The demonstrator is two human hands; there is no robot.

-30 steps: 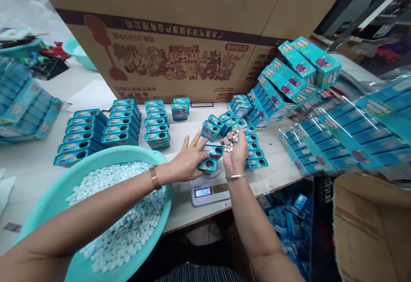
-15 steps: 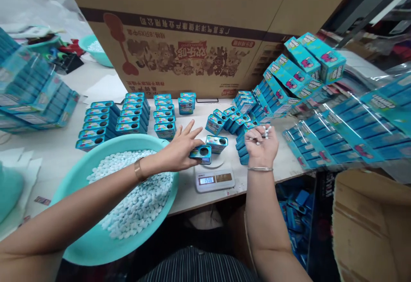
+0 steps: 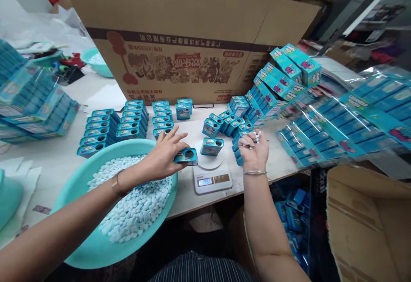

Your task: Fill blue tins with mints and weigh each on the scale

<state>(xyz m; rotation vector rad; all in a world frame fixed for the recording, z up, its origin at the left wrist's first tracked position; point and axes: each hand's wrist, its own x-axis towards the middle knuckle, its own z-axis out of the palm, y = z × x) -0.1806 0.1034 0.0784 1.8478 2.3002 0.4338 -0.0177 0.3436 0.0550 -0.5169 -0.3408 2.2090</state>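
Observation:
My left hand is closed on a small blue candy tin with a round dark hole in its top, held between the bowl and the scale. A second blue tin stands upright at the back of the round plate of the white digital scale, whose display is lit. My right hand, palm up with curled fingers, holds several white candies to the right of the scale. Beneath my left forearm, a wide turquoise bowl contains a heap of white candies.
Rows of blue tins stand behind the bowl. More tins cluster near the display boxes. A large carton walls off the back. Wrapped packs lie right; an open cardboard box sits below.
My left hand has drawn its tin left, away from the tin on the scale. My right hand still holds the candies. The scale's reading has changed, and the camera view has shifted slightly.

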